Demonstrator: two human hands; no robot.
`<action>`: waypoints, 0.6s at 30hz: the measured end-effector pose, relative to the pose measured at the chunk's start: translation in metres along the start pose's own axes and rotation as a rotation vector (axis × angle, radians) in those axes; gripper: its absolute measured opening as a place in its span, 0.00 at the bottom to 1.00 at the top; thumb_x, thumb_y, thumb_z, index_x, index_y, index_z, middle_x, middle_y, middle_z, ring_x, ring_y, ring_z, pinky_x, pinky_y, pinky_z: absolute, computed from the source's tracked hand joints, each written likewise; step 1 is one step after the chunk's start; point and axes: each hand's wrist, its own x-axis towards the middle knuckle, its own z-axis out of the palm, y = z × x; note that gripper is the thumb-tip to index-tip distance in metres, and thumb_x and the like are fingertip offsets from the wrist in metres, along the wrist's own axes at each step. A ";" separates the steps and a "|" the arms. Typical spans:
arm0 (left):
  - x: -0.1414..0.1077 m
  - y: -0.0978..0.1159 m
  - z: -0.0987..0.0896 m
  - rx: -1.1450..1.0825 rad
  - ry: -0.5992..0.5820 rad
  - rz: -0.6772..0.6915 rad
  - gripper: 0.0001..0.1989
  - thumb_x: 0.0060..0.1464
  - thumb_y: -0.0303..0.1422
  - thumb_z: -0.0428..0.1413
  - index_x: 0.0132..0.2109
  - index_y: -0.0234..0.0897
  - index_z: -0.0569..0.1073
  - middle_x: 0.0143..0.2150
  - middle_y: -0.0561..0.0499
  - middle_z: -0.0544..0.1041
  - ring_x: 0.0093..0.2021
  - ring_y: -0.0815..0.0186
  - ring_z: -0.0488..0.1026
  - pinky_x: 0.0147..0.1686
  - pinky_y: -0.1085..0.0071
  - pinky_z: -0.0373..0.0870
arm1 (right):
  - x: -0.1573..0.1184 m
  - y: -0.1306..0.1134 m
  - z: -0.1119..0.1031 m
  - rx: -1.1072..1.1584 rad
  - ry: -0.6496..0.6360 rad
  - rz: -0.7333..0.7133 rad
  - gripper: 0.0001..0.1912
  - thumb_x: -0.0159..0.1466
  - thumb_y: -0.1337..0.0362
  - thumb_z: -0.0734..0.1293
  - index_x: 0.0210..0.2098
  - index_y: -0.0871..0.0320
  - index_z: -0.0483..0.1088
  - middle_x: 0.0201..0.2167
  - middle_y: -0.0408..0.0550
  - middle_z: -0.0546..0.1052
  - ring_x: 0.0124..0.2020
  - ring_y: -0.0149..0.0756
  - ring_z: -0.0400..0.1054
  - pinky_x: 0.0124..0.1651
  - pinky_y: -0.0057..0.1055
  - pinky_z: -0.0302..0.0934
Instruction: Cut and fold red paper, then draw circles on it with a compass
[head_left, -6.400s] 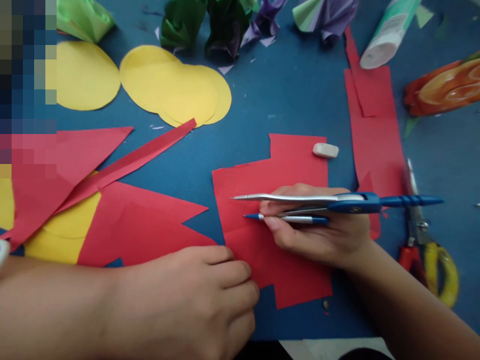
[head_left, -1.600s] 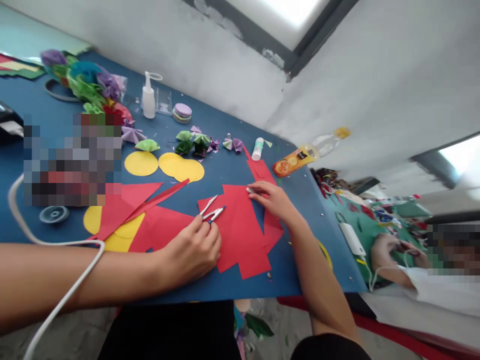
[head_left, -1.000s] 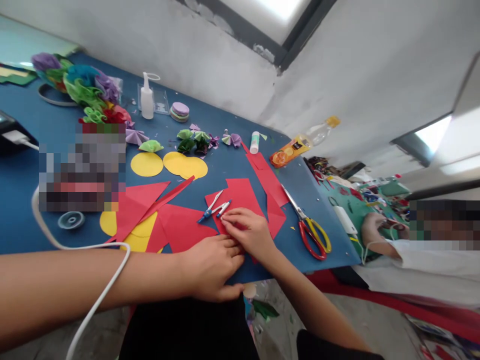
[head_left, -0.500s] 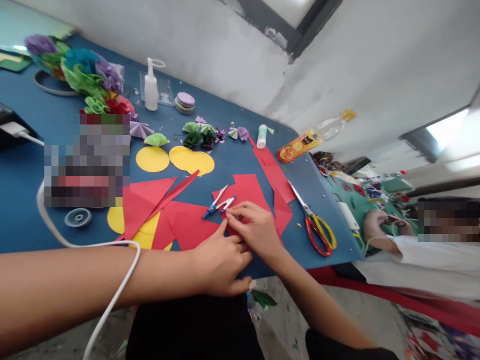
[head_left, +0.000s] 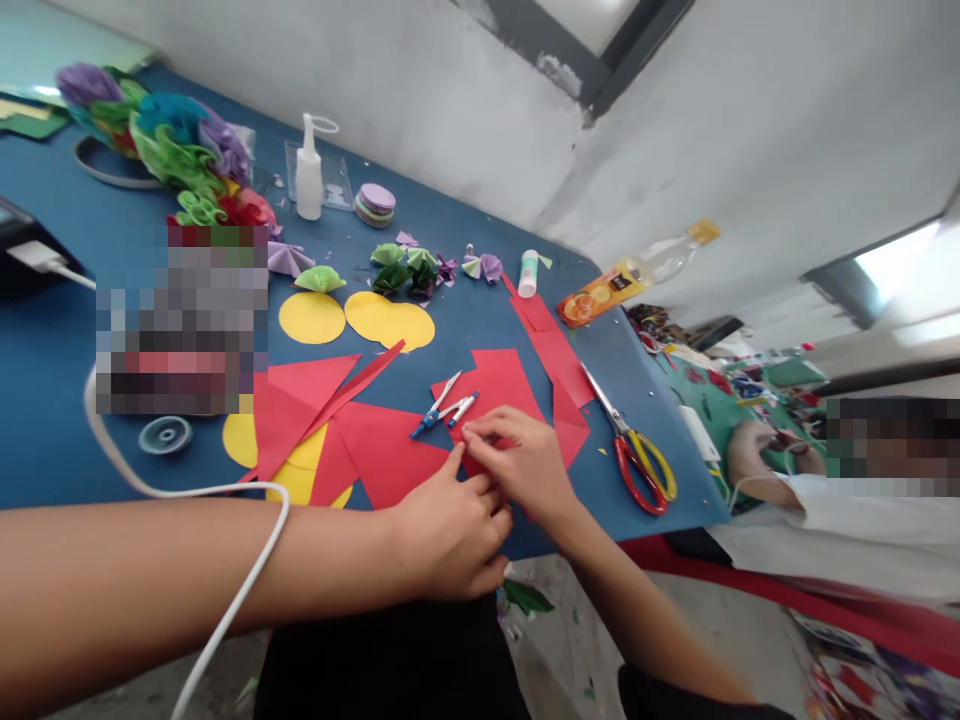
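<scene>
Close to the table's front edge, my left hand (head_left: 450,530) and my right hand (head_left: 523,465) meet over a small piece of red paper (head_left: 501,442), mostly hidden beneath the fingers. The right thumb and index finger pinch at it. My left index finger stretches to the right fingertips, while its other fingers curl against the paper. A blue-and-silver compass (head_left: 429,420) lies spread just beyond my hands on a larger red sheet (head_left: 499,375). More cut red paper (head_left: 390,450) lies left of it. Scissors (head_left: 634,450) with red and yellow handles rest at the right.
Yellow paper circles (head_left: 312,318), folded paper flowers (head_left: 390,268), a glue stick (head_left: 528,273), a squeeze bottle (head_left: 308,175) and a juice bottle (head_left: 622,280) stand or lie farther back. A white cable (head_left: 262,540) crosses over my left forearm. A co-worker's arm (head_left: 757,465) is at the right.
The view has shifted slightly, moving the table items a little to the right in the picture. My hands keep nearly the same pose at the red paper.
</scene>
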 end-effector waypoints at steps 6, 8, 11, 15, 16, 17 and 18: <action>0.000 0.000 -0.001 0.026 -0.010 -0.013 0.21 0.59 0.39 0.47 0.51 0.28 0.71 0.52 0.38 0.74 0.55 0.55 0.67 0.58 0.50 0.56 | 0.000 0.001 -0.001 -0.059 0.036 0.014 0.07 0.58 0.68 0.66 0.26 0.59 0.75 0.27 0.46 0.76 0.28 0.33 0.71 0.33 0.29 0.65; 0.000 0.000 -0.001 0.029 -0.014 -0.014 0.20 0.59 0.39 0.47 0.49 0.28 0.71 0.50 0.39 0.75 0.54 0.54 0.68 0.57 0.49 0.57 | -0.001 0.001 -0.001 0.001 -0.013 0.014 0.07 0.58 0.68 0.66 0.26 0.58 0.75 0.27 0.45 0.76 0.27 0.31 0.70 0.31 0.28 0.65; -0.001 0.000 -0.001 0.025 -0.006 -0.017 0.21 0.60 0.39 0.46 0.51 0.27 0.70 0.53 0.37 0.72 0.56 0.54 0.66 0.57 0.48 0.57 | -0.003 0.000 0.000 -0.022 0.042 0.009 0.07 0.58 0.69 0.66 0.25 0.58 0.75 0.26 0.46 0.76 0.27 0.32 0.70 0.32 0.29 0.64; -0.001 0.000 0.001 0.034 -0.015 -0.012 0.21 0.60 0.39 0.46 0.51 0.27 0.70 0.51 0.37 0.74 0.55 0.52 0.67 0.57 0.44 0.56 | -0.005 -0.001 -0.001 0.028 -0.007 0.024 0.07 0.58 0.69 0.66 0.26 0.58 0.75 0.27 0.45 0.76 0.27 0.31 0.70 0.30 0.27 0.64; -0.002 0.000 0.002 0.035 -0.009 -0.011 0.21 0.60 0.39 0.46 0.51 0.27 0.70 0.51 0.37 0.74 0.55 0.52 0.67 0.57 0.43 0.55 | -0.006 -0.001 -0.001 0.028 -0.002 0.028 0.07 0.58 0.69 0.66 0.25 0.58 0.75 0.26 0.45 0.76 0.27 0.31 0.70 0.31 0.28 0.64; -0.002 0.000 0.002 0.034 -0.003 -0.008 0.21 0.61 0.39 0.45 0.52 0.26 0.69 0.53 0.37 0.73 0.56 0.52 0.66 0.57 0.43 0.55 | -0.006 -0.001 -0.001 0.012 0.019 0.031 0.07 0.58 0.69 0.66 0.25 0.58 0.75 0.26 0.45 0.76 0.27 0.31 0.70 0.32 0.28 0.64; -0.002 0.000 0.002 0.032 -0.001 -0.004 0.21 0.61 0.38 0.45 0.53 0.26 0.69 0.54 0.37 0.72 0.57 0.52 0.65 0.57 0.43 0.55 | -0.006 0.000 -0.001 -0.005 0.043 0.031 0.07 0.58 0.69 0.66 0.25 0.58 0.74 0.26 0.45 0.76 0.28 0.31 0.70 0.32 0.28 0.64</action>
